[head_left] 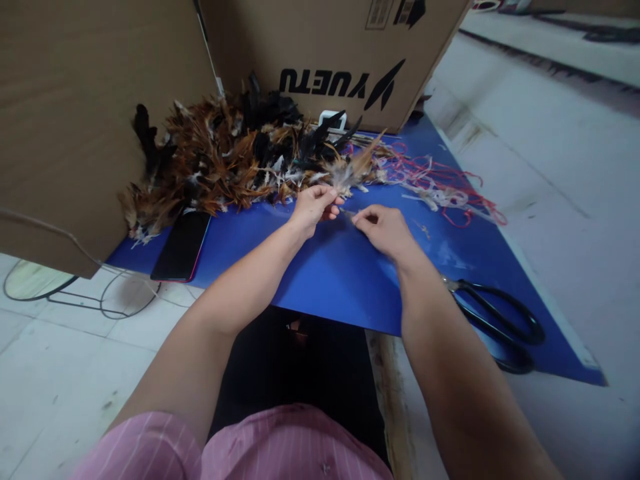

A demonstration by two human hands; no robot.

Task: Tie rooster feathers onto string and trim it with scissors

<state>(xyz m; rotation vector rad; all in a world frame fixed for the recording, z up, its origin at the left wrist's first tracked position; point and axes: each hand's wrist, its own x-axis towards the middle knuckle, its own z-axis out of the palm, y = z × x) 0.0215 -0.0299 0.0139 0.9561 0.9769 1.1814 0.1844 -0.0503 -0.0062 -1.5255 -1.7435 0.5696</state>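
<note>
My left hand (316, 208) is closed in a pinch at the near edge of the feather pile. A tuft of light brown and grey feathers (350, 172) fans upward from its fingertips. A hand's width to the right, my right hand (384, 228) is also pinched, its thumb against its forefinger. A thin, dark, blurred sliver (346, 212) spans the small gap between the hands; I cannot make out what it is. Beyond them lies a broad heap of rust-brown and black feathers (220, 157). Both hands are just above the blue board (325, 280).
Black-handled scissors (495, 313) lie beside my right forearm. A dark phone (181, 247) rests at the left. Tangled red and white strings (445, 183) are at the right. Large cardboard boxes (320, 40) wall off the back and left. A small white object (333, 120) stands behind the feathers.
</note>
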